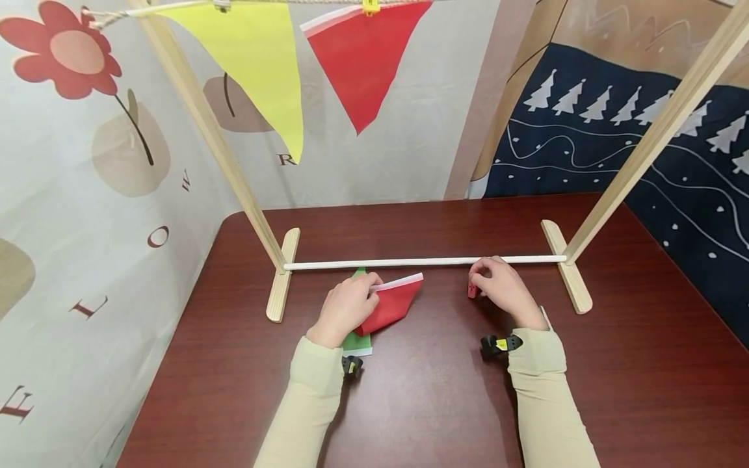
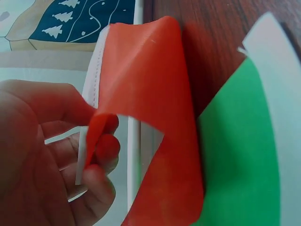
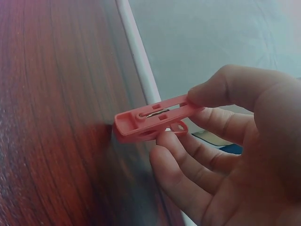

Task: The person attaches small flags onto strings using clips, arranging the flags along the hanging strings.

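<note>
My left hand (image 1: 346, 305) pinches the white top edge of a red pennant (image 1: 393, 303) a little above the table. In the left wrist view the red cloth (image 2: 146, 75) curls over, its edge between thumb and fingers. Partly under it lies a green pennant (image 1: 358, 344) with a white border. Over to the right, my right hand (image 1: 503, 286) holds a pink-red clothespin (image 1: 471, 290) between thumb and fingers. Its spring shows in the right wrist view, where the clothespin (image 3: 155, 117) points toward the tabletop.
A wooden stand has a left post (image 1: 216, 136), a right post (image 1: 655, 136) and a white lower bar (image 1: 409, 262) just beyond the hands. From the rope above hang a yellow pennant (image 1: 257, 65) and a red one (image 1: 368, 62), clipped on. Printed cloth (image 1: 374, 175) backs the table.
</note>
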Motion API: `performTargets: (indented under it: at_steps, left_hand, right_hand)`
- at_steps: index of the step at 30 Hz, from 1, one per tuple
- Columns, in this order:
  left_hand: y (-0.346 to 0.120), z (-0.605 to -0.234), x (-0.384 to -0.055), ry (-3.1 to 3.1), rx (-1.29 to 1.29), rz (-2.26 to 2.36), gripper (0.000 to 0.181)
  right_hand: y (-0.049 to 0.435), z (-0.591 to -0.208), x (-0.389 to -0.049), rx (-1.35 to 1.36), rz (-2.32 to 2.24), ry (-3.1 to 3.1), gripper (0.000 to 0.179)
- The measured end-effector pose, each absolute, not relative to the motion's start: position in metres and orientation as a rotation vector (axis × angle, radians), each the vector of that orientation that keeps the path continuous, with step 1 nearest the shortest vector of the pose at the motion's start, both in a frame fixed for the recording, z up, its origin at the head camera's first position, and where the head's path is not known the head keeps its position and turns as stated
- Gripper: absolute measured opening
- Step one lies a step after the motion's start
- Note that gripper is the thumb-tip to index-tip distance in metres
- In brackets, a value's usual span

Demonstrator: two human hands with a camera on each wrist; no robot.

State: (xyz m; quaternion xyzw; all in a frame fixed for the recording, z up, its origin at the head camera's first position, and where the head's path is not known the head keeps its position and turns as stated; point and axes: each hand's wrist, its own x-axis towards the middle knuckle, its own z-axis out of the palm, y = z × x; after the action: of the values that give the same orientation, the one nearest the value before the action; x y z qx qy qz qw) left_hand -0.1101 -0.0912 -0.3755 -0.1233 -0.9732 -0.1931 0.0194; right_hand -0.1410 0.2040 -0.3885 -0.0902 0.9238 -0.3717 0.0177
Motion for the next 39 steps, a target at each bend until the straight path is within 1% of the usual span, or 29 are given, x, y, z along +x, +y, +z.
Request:
performTargets:
  at_steps: [10,19,25,35,39]
  left_hand:
    - [-0.0925,-0.3746,-0.1094,-2.999,-0.401,-0.619,0.009]
    - [-0.093,-0.3766,-0.1085,-2.925,-0.443,-0.583,0.008]
    - [-0.0926,-0.376,-0.1097,-2.869,-0.461,-0.577,0.008]
    - [-0.0924,-0.3705,-0.1096,-2.757,-0.451,-0.653,0.014]
    - [-0.0926,-0.3676,-0.1097,-2.695,-0.468,-0.664,0.011]
  right_hand:
    - [0.2036,-0.3875,-0.1408,-0.249,-1.139,2.87,0.014]
    - [0.204,-0.3889,-0.1407,-0.237,-1.15,2.852,0.01]
    - [0.2041,-0.3886,-0.1408,-0.216,-1.202,2.794,0.012]
    - [0.2049,-0.3904,-0.142,-0.218,-1.174,2.828,0.008]
    - [0.2052,-0.3908,-0.1427,-0.207,-1.178,2.829,0.009]
